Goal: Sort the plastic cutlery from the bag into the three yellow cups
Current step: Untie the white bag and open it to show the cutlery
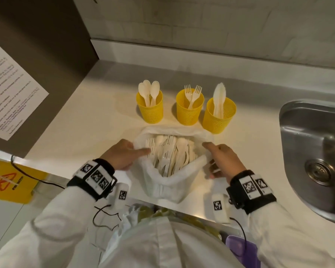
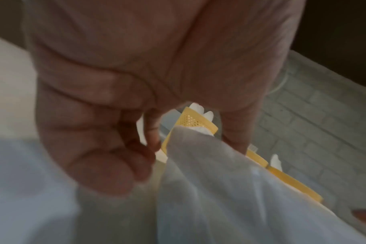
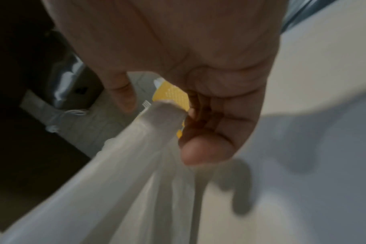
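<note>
A white plastic bag [image 1: 162, 182] lies open on the counter, full of white plastic cutlery [image 1: 168, 153]. My left hand [image 1: 122, 153] grips the bag's left rim [image 2: 198, 165], and my right hand [image 1: 220, 159] grips its right rim [image 3: 157, 132]; together they hold the mouth apart. Behind the bag stand three yellow cups: the left cup [image 1: 150, 111] holds spoons, the middle cup [image 1: 189, 111] holds forks, the right cup [image 1: 219, 118] holds knives. A yellow cup [image 2: 191, 120] shows past my left fingers, and another cup [image 3: 171, 95] past my right fingers.
A steel sink [image 1: 313, 151] is set into the counter at the right. A dark cabinet with a printed notice [image 1: 10, 89] rises at the left. A yellow wet-floor sign [image 1: 10, 180] stands below the counter edge. A tiled wall [image 1: 220, 26] runs behind.
</note>
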